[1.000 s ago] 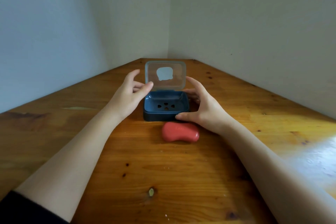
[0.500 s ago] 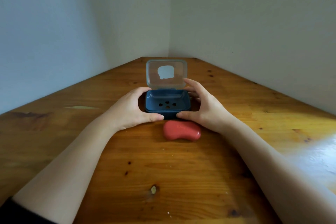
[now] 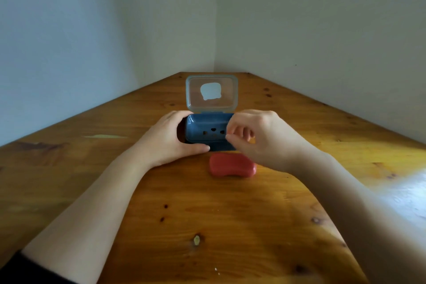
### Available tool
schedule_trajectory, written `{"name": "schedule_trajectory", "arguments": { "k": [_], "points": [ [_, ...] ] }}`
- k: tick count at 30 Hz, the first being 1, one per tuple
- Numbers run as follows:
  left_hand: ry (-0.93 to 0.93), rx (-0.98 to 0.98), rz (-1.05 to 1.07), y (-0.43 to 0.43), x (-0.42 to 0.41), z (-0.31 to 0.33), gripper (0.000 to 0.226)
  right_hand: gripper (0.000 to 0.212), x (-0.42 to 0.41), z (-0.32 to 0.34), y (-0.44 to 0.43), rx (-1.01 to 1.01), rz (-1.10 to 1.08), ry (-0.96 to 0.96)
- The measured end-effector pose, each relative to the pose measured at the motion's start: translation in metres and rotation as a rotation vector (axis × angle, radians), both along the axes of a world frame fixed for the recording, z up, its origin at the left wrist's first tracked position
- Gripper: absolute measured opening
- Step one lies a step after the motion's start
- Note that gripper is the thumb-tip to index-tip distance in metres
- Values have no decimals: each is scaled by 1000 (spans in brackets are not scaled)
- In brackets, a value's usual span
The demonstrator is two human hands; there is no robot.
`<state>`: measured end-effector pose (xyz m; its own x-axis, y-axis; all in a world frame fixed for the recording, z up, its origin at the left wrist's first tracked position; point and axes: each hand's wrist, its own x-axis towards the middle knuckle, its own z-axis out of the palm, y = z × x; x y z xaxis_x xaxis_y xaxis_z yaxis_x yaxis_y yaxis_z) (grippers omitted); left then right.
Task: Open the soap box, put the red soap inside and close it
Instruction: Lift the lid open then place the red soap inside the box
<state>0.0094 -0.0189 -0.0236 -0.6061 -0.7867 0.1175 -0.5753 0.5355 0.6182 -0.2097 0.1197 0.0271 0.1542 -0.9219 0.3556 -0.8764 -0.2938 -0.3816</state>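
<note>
blue plastic soap box (image 3: 205, 125) | clear lid (image 3: 211, 94) upright | kidney-shaped red soap (image 3: 231, 165)

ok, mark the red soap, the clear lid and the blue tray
red soap (image 3: 231, 165), head view, middle of top face
clear lid (image 3: 211, 108), head view, lower clear panel
blue tray (image 3: 207, 123), head view, inner back wall

head cam – one view | looks fwd-down, close | over table (image 3: 230, 226) toward wall corner (image 3: 215, 30)
</note>
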Motion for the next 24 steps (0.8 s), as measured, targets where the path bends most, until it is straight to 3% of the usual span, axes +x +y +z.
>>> {"name": "schedule_trajectory", "arguments": {
  "k": [8, 15, 24],
  "points": [
    [-12, -16, 7, 0, -1, 0, 107, 43, 18, 6, 2, 273, 33, 213],
    [-10, -13, 5, 1, -1, -1, 107, 55, 20, 5, 4, 346, 23, 371],
    [-15, -20, 7, 0, 0, -3, 107, 59, 22, 6, 3, 425, 44, 403]
  ]
}}
